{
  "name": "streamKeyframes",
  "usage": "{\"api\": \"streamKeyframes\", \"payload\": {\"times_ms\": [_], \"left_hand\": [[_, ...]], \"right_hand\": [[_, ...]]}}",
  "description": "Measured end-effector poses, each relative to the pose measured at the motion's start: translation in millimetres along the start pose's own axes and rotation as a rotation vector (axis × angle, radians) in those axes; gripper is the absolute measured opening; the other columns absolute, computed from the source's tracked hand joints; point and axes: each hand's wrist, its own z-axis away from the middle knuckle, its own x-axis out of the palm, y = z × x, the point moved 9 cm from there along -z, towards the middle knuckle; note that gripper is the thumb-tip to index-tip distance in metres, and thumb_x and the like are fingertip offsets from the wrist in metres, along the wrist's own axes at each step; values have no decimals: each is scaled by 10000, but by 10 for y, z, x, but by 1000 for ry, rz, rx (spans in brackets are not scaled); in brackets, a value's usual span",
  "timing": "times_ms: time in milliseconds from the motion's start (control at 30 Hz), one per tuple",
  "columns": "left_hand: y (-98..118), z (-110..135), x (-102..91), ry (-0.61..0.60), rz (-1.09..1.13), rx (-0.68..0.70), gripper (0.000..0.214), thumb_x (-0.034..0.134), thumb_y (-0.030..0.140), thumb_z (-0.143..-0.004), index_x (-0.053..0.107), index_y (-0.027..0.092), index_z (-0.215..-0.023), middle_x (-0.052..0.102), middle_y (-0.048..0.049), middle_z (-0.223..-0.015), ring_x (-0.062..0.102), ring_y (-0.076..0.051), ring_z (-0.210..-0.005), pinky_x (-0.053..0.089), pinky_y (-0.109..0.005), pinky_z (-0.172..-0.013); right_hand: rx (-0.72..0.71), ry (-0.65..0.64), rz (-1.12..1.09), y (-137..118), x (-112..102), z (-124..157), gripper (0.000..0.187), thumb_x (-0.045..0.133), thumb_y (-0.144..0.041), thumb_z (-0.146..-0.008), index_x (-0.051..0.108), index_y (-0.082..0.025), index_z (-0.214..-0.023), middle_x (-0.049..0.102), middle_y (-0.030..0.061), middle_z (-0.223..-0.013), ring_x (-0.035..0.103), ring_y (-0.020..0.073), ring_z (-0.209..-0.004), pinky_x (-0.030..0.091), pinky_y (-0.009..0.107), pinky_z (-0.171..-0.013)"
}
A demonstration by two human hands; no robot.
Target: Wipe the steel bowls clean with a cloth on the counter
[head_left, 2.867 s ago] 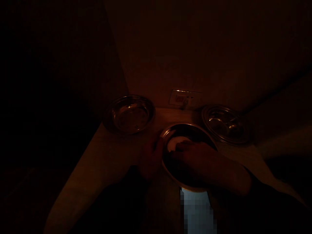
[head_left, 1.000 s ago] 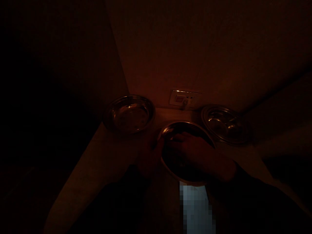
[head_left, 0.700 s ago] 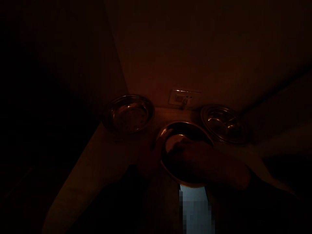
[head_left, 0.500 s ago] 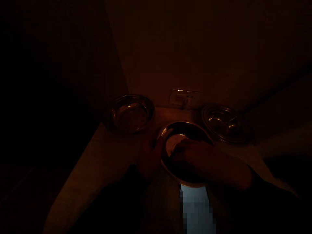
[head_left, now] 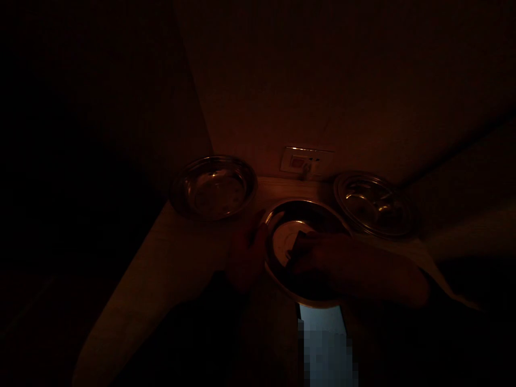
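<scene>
The scene is very dark. A round steel plate (head_left: 282, 215) lies on the counter in front of me. My left hand (head_left: 244, 252) rests against the plate's left rim, fingers curled on the edge. My right hand (head_left: 322, 258) is inside the plate, fingers closed on a small dark pad (head_left: 297, 243) pressed to the plate's pale bottom. What the pad is I cannot make out.
Another steel plate (head_left: 213, 188) sits at the back left, and a steel plate (head_left: 373, 204) with something in it at the back right. A wall socket (head_left: 306, 161) is on the wall behind. The counter edge (head_left: 121, 301) drops off at left.
My right hand has rubbed back and forth inside the plate, and now sits lower right, leaving more of the pale bottom showing. My left hand has stayed on the rim.
</scene>
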Motion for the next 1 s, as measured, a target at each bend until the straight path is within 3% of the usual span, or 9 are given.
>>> {"api": "streamKeyframes", "payload": {"times_ms": [167, 367, 500, 600, 700, 800, 1000], "left_hand": [[27, -3, 12, -24, 6, 27, 378, 449, 277, -867, 602, 148, -1189, 635, -62, -1212, 583, -202, -1115, 449, -317, -953], [-24, -2, -65, 32, 0, -31, 366, 508, 277, -808, 598, 139, -1135, 691, -83, -1071, 646, -209, -952, 502, -305, -803], [-39, -25, -92, 39, 61, -46, 286, 549, 275, -756, 617, 151, -1005, 717, -50, -875, 665, -185, -780, 505, -269, -662], [-52, -38, -109, 60, 106, -64, 226, 567, 285, -734, 601, 148, -911, 708, -40, -801, 660, -175, -737, 497, -259, -635], [-59, -34, -112, 74, 100, -87, 234, 571, 294, -731, 591, 147, -912, 704, -40, -790, 657, -175, -729, 495, -262, -633], [-49, -30, -109, 71, 68, -85, 248, 567, 280, -736, 595, 146, -942, 705, -49, -835, 658, -175, -761, 497, -266, -658], [-36, -39, -87, 29, 111, -40, 229, 546, 285, -752, 584, 152, -934, 705, -40, -817, 657, -170, -739, 500, -267, -645]], "right_hand": [[96, 101, 65, 59, 13, -147, 324, 505, -110, -844, 656, -287, -1069, 628, 42, -1043, 561, 199, -986, 456, 319, -800], [267, 207, 228, 209, 20, -248, 364, 482, -218, -879, 541, -260, -1236, 563, 97, -1207, 559, 270, -1011, 518, 348, -687], [201, 187, 210, 161, 42, -190, 438, 473, -244, -880, 469, -226, -1318, 528, 123, -1243, 517, 283, -1084, 528, 393, -761], [107, 165, 148, 94, 56, -147, 537, 529, -259, -845, 407, -221, -1367, 506, 127, -1258, 476, 291, -1140, 507, 428, -838], [80, 172, 110, 88, 36, -128, 512, 522, -204, -849, 428, -247, -1350, 516, 113, -1246, 491, 262, -1129, 500, 406, -852], [124, 184, 115, 144, 6, -127, 489, 495, -165, -859, 439, -239, -1339, 523, 119, -1237, 521, 257, -1106, 498, 391, -837], [263, 159, 124, 311, -27, -101, 504, 451, -327, -904, 347, -290, -1395, 578, 99, -1089, 629, 248, -852, 501, 390, -716]]}}
